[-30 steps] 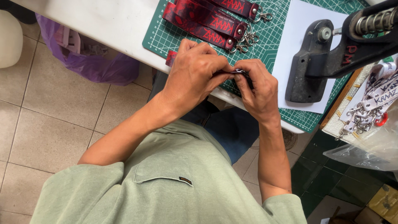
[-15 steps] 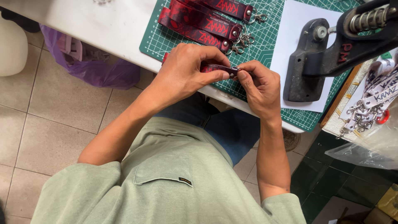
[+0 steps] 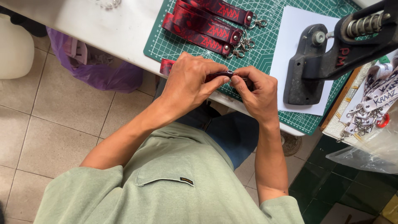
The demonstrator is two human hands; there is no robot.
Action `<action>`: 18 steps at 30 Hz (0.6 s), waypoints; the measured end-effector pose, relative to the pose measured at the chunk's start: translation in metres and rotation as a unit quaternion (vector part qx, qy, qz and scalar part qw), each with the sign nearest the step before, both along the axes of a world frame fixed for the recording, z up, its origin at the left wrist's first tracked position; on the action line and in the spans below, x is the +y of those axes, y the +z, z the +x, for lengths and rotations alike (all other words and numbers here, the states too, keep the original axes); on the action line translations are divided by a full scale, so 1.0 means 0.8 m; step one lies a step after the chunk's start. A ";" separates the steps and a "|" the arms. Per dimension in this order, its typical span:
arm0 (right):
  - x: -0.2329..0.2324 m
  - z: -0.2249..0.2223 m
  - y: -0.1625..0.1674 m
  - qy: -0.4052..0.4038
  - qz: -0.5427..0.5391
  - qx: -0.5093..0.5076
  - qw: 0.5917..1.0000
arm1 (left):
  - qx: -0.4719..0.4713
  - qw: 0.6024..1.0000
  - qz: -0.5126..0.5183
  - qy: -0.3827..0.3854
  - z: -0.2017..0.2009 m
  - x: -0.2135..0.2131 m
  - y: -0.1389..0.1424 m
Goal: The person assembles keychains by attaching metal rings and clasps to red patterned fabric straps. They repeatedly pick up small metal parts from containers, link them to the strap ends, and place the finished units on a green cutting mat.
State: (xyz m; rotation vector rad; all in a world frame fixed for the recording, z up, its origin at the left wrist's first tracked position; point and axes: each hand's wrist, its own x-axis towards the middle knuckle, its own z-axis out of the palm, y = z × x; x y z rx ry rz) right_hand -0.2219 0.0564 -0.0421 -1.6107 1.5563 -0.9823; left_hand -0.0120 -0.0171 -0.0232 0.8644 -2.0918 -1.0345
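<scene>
Strap held in both hands.
My left hand (image 3: 191, 81) and right hand (image 3: 257, 93) grip one dark red strap (image 3: 226, 75) tight; finished straps (image 3: 205, 23) lie beyond.

The strap (image 3: 224, 76) between the two hands is dark red, and its end at 9 o'clock is brighter red. At 12 o'clock, the finished straps (image 3: 207, 25) are dark red with black patterns and red print. The cutting mat (image 3: 265, 45) is green with thin white grid lines. The paper sheet (image 3: 290, 49) is white. At 3 o'clock, the press tool (image 3: 315, 70) is black. The shirt (image 3: 174, 182) is pale green.
</scene>
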 end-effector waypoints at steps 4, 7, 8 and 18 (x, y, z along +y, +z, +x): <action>-0.002 0.004 0.007 -0.010 0.000 0.053 0.999 | 0.001 1.000 0.016 -0.006 0.000 -0.005 -0.005; -0.003 0.008 0.010 -0.022 -0.020 0.074 0.997 | -0.029 0.999 -0.020 -0.018 0.001 -0.016 -0.006; -0.002 0.010 0.011 -0.029 -0.024 0.069 0.997 | -0.035 0.998 -0.049 -0.022 0.002 -0.020 -0.005; -0.006 0.030 0.021 -0.100 -0.060 0.121 0.986 | -0.148 0.957 -0.245 0.051 0.024 -0.053 0.006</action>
